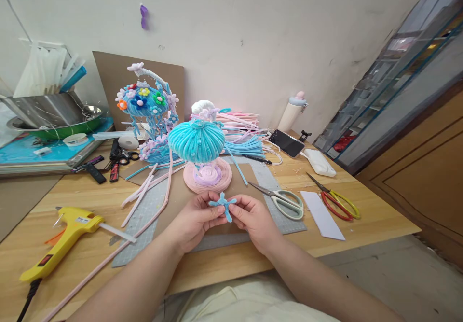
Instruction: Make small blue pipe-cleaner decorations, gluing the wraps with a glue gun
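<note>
Between my two hands is a small light-blue pipe-cleaner flower (222, 201) with several short petals. My left hand (197, 220) pinches it from the left with thumb and fingers. From the other side my right hand (255, 218) grips a petal in the same way. Just beyond my fingers stands a turquoise pipe-cleaner lampshade shape (197, 141), topped with pale purple flowers, over a round pink base (188, 177). Behind it to the left is a blue shade with many-coloured flowers (139, 102), hanging from a curved, flower-covered stem.
A yellow glue gun (67, 237) lies at the left. Long pink pipe cleaners (168, 187) cross the cutting mat (144, 240). Grey-handled scissors (285, 203), red-and-yellow scissors (338, 203) and a white strip (321, 216) lie at the right, with a phone (286, 142) behind.
</note>
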A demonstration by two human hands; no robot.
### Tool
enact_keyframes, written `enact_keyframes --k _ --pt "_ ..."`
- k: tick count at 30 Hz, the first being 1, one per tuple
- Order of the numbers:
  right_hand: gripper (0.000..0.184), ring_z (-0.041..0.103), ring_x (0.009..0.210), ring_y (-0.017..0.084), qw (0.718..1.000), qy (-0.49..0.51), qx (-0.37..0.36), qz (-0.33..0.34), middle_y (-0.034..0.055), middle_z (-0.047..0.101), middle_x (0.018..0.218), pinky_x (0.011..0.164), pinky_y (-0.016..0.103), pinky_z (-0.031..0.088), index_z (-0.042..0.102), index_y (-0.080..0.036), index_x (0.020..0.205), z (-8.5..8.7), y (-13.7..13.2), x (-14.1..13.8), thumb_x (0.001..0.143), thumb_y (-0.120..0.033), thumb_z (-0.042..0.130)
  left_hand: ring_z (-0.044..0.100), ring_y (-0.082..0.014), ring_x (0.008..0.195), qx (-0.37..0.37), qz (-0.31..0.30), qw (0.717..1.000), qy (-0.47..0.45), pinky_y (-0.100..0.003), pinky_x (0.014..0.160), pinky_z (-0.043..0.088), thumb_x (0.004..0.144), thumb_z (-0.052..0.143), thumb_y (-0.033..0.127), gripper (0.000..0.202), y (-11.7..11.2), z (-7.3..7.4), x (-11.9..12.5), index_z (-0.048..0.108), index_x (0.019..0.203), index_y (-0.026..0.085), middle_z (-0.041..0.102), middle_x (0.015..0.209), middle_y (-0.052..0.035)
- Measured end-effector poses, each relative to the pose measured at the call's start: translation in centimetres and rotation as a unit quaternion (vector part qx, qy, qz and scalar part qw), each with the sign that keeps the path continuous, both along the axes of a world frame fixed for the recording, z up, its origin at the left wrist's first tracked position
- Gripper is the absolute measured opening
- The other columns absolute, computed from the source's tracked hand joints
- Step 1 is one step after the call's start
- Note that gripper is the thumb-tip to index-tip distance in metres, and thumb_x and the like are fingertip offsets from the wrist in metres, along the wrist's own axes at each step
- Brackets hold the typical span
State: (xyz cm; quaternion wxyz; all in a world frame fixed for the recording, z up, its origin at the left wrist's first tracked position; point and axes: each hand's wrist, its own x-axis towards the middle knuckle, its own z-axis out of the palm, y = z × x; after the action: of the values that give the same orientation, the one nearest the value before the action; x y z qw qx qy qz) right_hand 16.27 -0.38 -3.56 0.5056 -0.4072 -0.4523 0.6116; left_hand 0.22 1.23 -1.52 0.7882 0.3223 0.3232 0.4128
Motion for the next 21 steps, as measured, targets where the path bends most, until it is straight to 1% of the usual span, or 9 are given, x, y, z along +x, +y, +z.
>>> enact_keyframes --k 2,4,6,8,10,12,15,18,21 --pt "0.023 0.027 0.041 0.004 1.0 0.012 -0.012 0.003 -0.0062 0.048 0.053 0.04 0.019 0.017 0.063 -0.015 0.079 -0.1 0.1 -0.1 0.074 -0.037 0.069 0.064 -0.0093 0.068 0.025 0.0 1.0 0.0 -0.023 0.067 0.058 0.062 0.08 0.012 0.028 -0.1 0.1 0.1 0.06 0.081 0.016 0.065 0.074 0.0022" --pt "0.023 0.029 0.042 0.005 1.0 0.0 -0.008 -0.003 -0.0054 0.05 0.054 0.041 0.019 0.02 0.063 -0.015 0.078 0.1 0.1 -0.1 0.074 -0.037 0.069 0.063 -0.0099 0.068 0.035 0.003 0.999 0.009 -0.024 0.067 0.057 0.063 0.08 0.015 0.028 -0.1 0.1 0.1 0.061 0.083 0.016 0.064 0.075 0.0017" --pt "0.022 0.036 0.045 0.006 0.999 -0.025 0.007 -0.018 -0.0041 0.053 0.056 0.043 0.02 0.027 0.064 -0.016 0.077 0.5 0.0 -0.2 0.073 -0.037 0.069 0.062 -0.0105 0.066 0.032 0.005 0.999 0.024 -0.025 0.066 0.056 0.064 0.08 0.021 0.026 0.0 0.1 0.2 0.062 0.082 0.015 0.065 0.074 0.0007" --pt "0.02 0.046 0.052 0.009 0.997 -0.055 0.033 -0.032 -0.0018 0.058 0.06 0.051 0.022 0.037 0.065 -0.016 0.074 1.0 -0.2 -0.3 0.072 -0.036 0.069 0.061 -0.0103 0.063 0.04 0.017 0.998 0.05 -0.025 0.063 0.055 0.064 0.079 0.026 0.025 0.1 0.1 0.2 0.062 0.078 0.014 0.064 0.072 0.0007" --pt "0.018 0.052 0.06 0.012 0.994 -0.085 0.056 -0.04 0.0005 0.061 0.065 0.06 0.025 0.043 0.065 -0.015 0.072 1.2 -0.4 -0.5 0.073 -0.033 0.068 0.06 -0.0101 0.059 0.062 0.036 0.994 0.086 -0.024 0.059 0.053 0.063 0.08 0.028 0.026 0.1 0.0 0.3 0.062 0.073 0.014 0.064 0.068 0.0014" --pt "0.017 0.054 0.062 0.013 0.991 -0.109 0.065 -0.041 0.0011 0.062 0.065 0.062 0.026 0.043 0.064 -0.015 0.071 1.2 -0.6 -0.7 0.074 -0.032 0.066 0.057 -0.0096 0.054 0.08 0.051 0.989 0.11 -0.023 0.055 0.051 0.06 0.081 0.029 0.027 0.1 -0.2 0.4 0.061 0.069 0.013 0.062 0.062 0.0023" --pt "0.016 0.053 0.06 0.012 0.991 -0.113 0.066 -0.042 -0.0003 0.06 0.063 0.06 0.025 0.043 0.061 -0.015 0.071 0.8 -0.5 -1.0 0.074 -0.03 0.065 0.055 -0.009 0.052 0.083 0.056 0.989 0.109 -0.022 0.054 0.048 0.059 0.081 0.031 0.029 0.2 -0.4 0.5 0.061 0.068 0.013 0.061 0.058 0.0028" --pt "0.017 0.054 0.058 0.012 0.991 -0.1 0.069 -0.054 -0.0015 0.06 0.062 0.058 0.025 0.044 0.057 -0.017 0.071 0.5 -0.4 -1.3 0.075 -0.032 0.063 0.056 -0.0096 0.056 0.073 0.047 0.992 0.096 -0.022 0.056 0.048 0.061 0.079 0.036 0.03 0.2 -0.5 0.7 0.062 0.072 0.014 0.061 0.062 0.0014" --pt "0.015 0.058 0.062 0.014 0.981 -0.15 0.099 -0.067 0.001 0.063 0.066 0.06 0.026 0.046 0.058 -0.017 0.072 0.4 -0.4 -1.2 0.078 -0.031 0.059 0.056 -0.0098 0.058 0.071 0.044 0.992 0.092 -0.024 0.059 0.049 0.063 0.077 0.039 0.032 0.2 -0.5 0.8 0.062 0.074 0.013 0.061 0.066 -0.0005"
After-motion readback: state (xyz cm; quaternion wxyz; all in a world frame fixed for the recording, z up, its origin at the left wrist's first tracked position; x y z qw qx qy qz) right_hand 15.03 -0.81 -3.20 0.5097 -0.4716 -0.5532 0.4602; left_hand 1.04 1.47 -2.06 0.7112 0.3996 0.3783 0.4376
